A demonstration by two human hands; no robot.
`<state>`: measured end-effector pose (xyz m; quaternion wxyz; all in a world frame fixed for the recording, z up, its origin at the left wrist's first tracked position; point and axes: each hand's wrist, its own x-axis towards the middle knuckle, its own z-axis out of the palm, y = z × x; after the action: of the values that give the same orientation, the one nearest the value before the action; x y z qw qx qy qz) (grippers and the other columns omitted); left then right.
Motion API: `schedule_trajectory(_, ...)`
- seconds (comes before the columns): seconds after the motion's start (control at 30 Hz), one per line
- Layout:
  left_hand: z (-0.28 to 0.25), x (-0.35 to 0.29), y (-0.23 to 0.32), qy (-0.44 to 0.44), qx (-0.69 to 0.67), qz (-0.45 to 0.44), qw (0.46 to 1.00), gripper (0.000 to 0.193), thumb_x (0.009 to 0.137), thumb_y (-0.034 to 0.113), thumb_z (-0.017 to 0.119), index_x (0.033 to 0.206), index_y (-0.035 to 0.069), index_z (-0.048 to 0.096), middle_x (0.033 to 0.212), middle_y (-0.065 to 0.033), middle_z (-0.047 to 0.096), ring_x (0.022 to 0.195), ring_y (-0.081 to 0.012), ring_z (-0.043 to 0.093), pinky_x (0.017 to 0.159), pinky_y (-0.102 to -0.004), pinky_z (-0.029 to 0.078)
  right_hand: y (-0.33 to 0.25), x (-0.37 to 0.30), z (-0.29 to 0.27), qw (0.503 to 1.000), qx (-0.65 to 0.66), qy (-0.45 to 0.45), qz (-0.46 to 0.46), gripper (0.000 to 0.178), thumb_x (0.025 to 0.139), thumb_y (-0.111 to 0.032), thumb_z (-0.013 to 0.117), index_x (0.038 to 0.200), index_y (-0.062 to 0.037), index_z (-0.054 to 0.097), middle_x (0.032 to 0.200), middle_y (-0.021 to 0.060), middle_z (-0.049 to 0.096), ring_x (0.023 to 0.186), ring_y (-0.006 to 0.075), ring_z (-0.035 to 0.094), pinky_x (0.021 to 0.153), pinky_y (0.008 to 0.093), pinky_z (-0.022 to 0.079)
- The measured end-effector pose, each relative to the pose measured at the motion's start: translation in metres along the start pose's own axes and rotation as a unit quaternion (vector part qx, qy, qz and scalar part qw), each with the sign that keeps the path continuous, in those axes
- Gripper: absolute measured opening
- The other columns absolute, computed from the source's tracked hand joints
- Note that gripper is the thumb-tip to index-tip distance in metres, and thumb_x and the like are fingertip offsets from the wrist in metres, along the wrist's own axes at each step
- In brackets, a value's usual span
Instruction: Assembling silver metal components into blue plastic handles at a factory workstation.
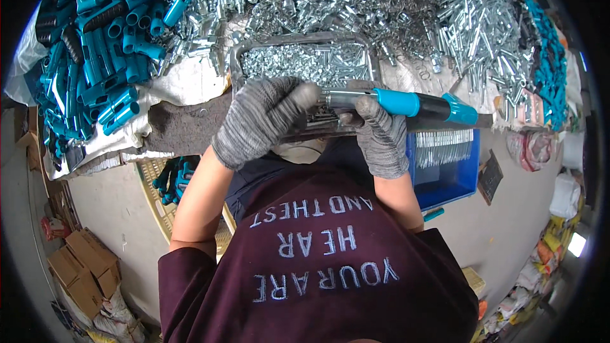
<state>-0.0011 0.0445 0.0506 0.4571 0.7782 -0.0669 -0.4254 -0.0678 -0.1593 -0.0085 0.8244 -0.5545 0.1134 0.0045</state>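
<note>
Both hands wear grey knitted gloves. A teal-and-black hand tool [397, 102] with a silver metal barrel lies level across my front, just above the bench's near edge. The fingers of my right hand [382, 140] close around it where the metal meets the teal sleeve. My left hand [257, 121] is closed at the barrel's left end; its fingertips hide that end. Behind the hands sits a dark-rimmed tray [305, 39] full of small silver metal parts.
Teal tool bodies [95, 57] pile up at the left. Springs and metal fittings [279, 0] heap along the back, with long pins [473, 19] at right. Below the bench are a blue bin [445, 189] holding metal rods and a yellow basket [166, 206] with teal tools.
</note>
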Motion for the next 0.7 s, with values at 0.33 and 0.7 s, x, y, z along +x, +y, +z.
schedule_trajectory(0.33, 0.028, -0.001, -0.026, 0.161, 0.032, 0.329, 0.930, 0.053, 0.081, 0.032, 0.073, 0.121, 0.001, 0.056, 0.104, -0.0182, 0.065, 0.099, -0.0291, 0.065, 0.085, -0.0386, 0.051, 0.003, -0.009, -0.001, 1.000, 0.008, 0.015, -0.022, 0.044, 0.083, -0.031, 0.074, 0.105, 0.0048, 0.063, 0.085, 0.0100, 0.066, 0.070, 0.0147, 0.063, 0.062, 0.0244, 0.053)
schedule_trajectory(0.7, 0.134, 0.051, -0.128, 0.102, 0.312, 0.407, 0.852, 0.040, 0.084, 0.023, 0.053, 0.122, 0.010, 0.057, 0.103, -0.0153, 0.066, 0.091, -0.0350, 0.064, 0.079, -0.0428, 0.050, 0.038, -0.038, -0.040, 0.800, -0.483, -0.224, -0.276, 0.033, 0.087, -0.038, 0.068, 0.089, -0.0048, 0.068, 0.076, 0.0035, 0.067, 0.066, 0.0149, 0.063, 0.058, 0.0292, 0.049)
